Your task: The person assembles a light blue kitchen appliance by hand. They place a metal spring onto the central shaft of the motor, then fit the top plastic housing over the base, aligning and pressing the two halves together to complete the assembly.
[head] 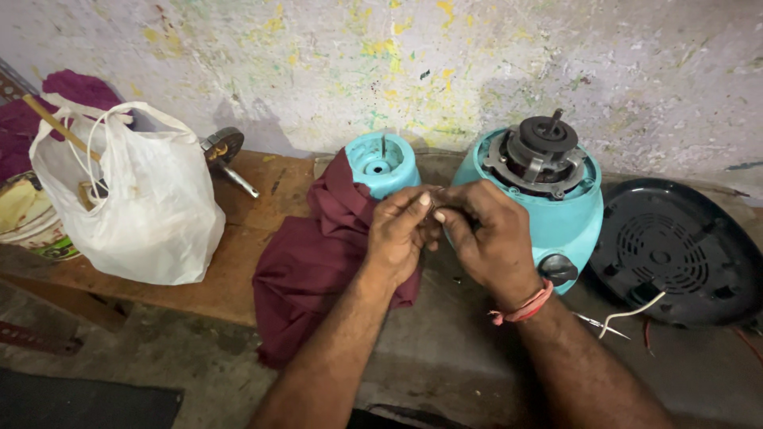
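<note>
My left hand and my right hand meet in the middle of the view, fingertips pinched together on a small part that is mostly hidden between them. Right behind them stands a turquoise mixer body turned so its dark motor shows on top. A smaller turquoise cap with a metal pin sits to its left, resting on a maroon cloth that hangs over the bench edge.
A white plastic bag stands on the wooden bench at the left, with a metal tool behind it. A black vented base plate lies at the right with loose wires. A paint-spattered wall closes the back.
</note>
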